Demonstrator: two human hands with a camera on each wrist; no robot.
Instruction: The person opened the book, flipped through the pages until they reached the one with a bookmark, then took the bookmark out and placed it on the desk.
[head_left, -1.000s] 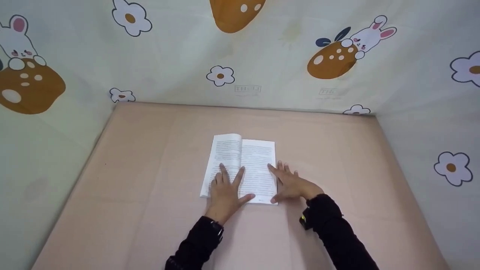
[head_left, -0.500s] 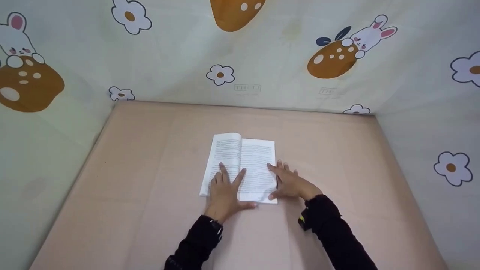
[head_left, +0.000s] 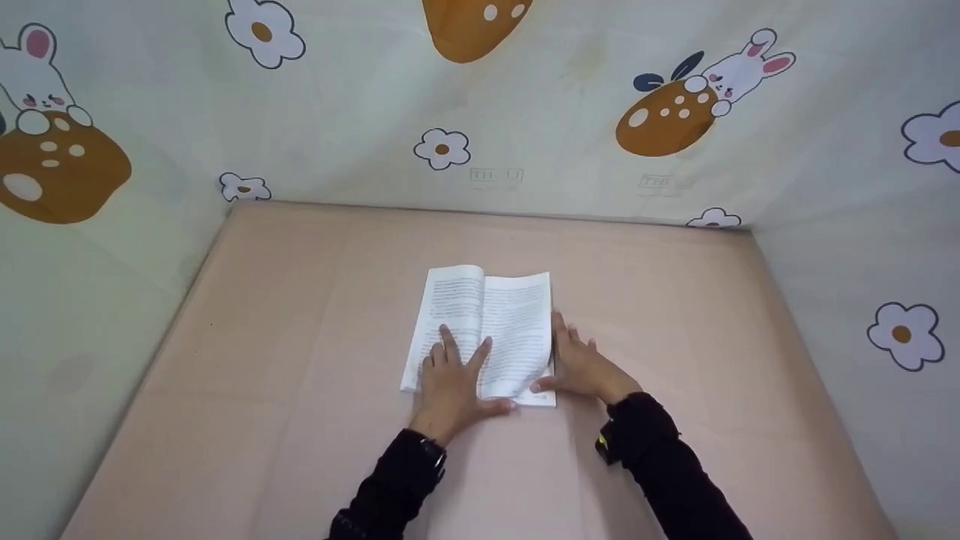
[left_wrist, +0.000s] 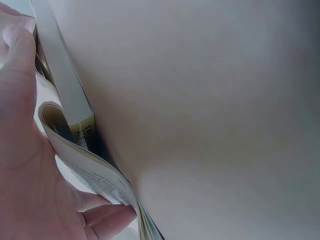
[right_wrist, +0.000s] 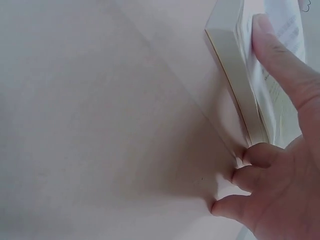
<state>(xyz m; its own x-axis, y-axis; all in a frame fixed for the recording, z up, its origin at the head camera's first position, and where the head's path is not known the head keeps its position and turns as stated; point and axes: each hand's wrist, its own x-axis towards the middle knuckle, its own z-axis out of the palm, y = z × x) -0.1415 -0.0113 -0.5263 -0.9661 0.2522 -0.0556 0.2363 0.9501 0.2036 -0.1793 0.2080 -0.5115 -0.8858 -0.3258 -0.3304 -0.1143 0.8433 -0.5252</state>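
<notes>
The left hand (head_left: 450,379) lies flat with fingers spread on the open book (head_left: 480,334), hiding the lower left page. Just beside it, the right hand (head_left: 581,367) lifts the right page's outer edge, thumb on top (its other fingertips are tucked out of sight). Print is too small to read.

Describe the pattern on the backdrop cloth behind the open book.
Pale backdrop cloth printed with rabbits, brown mushrooms and white flowers; clearest in the head view.

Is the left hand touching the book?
Touching. In the head view the left hand lies flat on the open book's left page, and the left wrist view shows its fingers pressed against the pages.
</notes>
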